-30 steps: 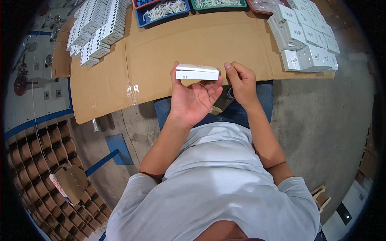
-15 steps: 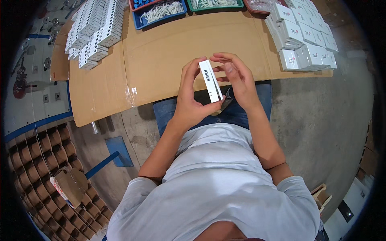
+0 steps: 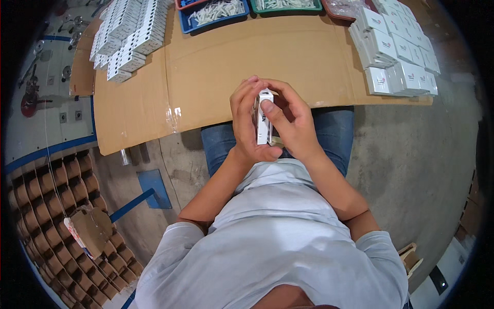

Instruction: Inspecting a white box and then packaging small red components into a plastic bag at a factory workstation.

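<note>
Between my two hands, just off the near edge of the cardboard-covered table, stands a small white carton box (image 3: 263,129) with dark print on its narrow side. My left hand (image 3: 244,116) is closed around its left side, thumb low at the near end. From the right, my right hand (image 3: 297,126) is wrapped round it, the thumb pressed on the printed side near its far end. Fingers of both hands meet around that far end and cover much of the box. Its faces under my fingers are hidden.
Stacked white pieces with dark holes (image 3: 128,44) stand at the table's (image 3: 221,67) far left, white boxes (image 3: 401,56) at the far right. Along the back are a blue tray (image 3: 198,27) and a green tray (image 3: 288,10) of small pale parts, and a reddish tray (image 3: 334,15) of clear bags.
My right hand, apart from the box before, has closed in on it with the thumb on its side. The box has turned more upright, and its gaping edge looks narrower.
</note>
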Tool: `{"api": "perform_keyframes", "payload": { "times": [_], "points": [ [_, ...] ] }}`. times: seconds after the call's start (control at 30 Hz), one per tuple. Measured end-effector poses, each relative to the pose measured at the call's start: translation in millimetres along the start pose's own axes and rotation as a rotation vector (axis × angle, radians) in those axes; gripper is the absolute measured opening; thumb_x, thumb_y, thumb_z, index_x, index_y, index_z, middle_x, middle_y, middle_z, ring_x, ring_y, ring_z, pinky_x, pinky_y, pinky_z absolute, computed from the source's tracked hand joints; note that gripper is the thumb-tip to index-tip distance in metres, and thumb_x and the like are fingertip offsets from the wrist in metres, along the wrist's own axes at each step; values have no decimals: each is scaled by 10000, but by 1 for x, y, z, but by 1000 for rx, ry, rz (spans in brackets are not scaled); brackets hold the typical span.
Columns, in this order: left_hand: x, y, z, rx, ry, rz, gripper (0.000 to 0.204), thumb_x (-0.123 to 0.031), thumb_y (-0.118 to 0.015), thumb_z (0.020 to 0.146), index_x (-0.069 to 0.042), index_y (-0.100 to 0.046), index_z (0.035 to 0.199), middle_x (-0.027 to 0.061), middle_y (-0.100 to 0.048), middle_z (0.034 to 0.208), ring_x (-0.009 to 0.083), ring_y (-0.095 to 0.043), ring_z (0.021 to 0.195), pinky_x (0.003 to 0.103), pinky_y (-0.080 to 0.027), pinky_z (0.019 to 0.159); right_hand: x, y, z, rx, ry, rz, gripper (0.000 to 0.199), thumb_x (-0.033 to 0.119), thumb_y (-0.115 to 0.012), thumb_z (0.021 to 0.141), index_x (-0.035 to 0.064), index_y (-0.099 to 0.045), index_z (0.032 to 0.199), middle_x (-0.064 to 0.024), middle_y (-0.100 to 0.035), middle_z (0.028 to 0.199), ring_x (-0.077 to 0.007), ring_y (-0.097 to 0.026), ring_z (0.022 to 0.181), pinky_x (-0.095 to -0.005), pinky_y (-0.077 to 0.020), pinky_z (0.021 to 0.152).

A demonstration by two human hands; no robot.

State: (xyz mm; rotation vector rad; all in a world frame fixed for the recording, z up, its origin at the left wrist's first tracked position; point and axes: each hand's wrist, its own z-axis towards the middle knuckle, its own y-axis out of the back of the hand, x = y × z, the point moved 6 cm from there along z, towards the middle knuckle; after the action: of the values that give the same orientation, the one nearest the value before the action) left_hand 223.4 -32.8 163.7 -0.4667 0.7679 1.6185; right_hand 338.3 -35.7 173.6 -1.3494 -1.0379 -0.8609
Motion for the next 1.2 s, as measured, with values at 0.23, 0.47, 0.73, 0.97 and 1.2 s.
{"api": "perform_keyframes", "payload": {
  "times": [0.23,0.47,0.73,0.97,1.2],
  "points": [
    [-23,14,10,-107,-103,79,836,-650,-561,881,57,-538,1327,247,-582,1249,439,-549,1227,571,-432,1070,4,-20,-7,55,173,-36,580,241,-755,948,8,-514,1423,-122,-573,1385,-215,-565,1282,-335,-502,1012],
    [-29,17,13,-36,-93,61,788,-616,-491,953,62,-492,1356,244,-521,1301,399,-540,1242,529,-414,1098,9,-27,-10,69,301,-127,577,306,-660,1009,-32,-486,1442,-187,-549,1400,-271,-567,1261,-350,-467,1031],
    [-34,23,13,-76,-125,100,659,-494,-472,974,70,-514,1313,245,-558,1224,375,-575,1178,524,-451,1069,14,-31,-11,121,428,-218,494,255,-592,1047,-59,-496,1415,-220,-555,1375,-335,-565,1251,-373,-437,1065],
    [-34,23,11,-76,-148,104,621,-451,-476,968,72,-516,1300,242,-557,1224,372,-577,1164,526,-457,1062,13,-31,-14,118,409,-221,472,242,-562,1059,-87,-503,1393,-238,-567,1364,-355,-564,1261,-382,-429,1074],
    [-36,24,10,-111,-151,84,592,-432,-493,966,69,-522,1281,234,-558,1204,363,-576,1146,543,-456,1059,15,-32,-14,143,420,-242,456,235,-552,1062,-100,-523,1369,-244,-566,1374,-371,-557,1282,-397,-421,1089]
  ]
}}
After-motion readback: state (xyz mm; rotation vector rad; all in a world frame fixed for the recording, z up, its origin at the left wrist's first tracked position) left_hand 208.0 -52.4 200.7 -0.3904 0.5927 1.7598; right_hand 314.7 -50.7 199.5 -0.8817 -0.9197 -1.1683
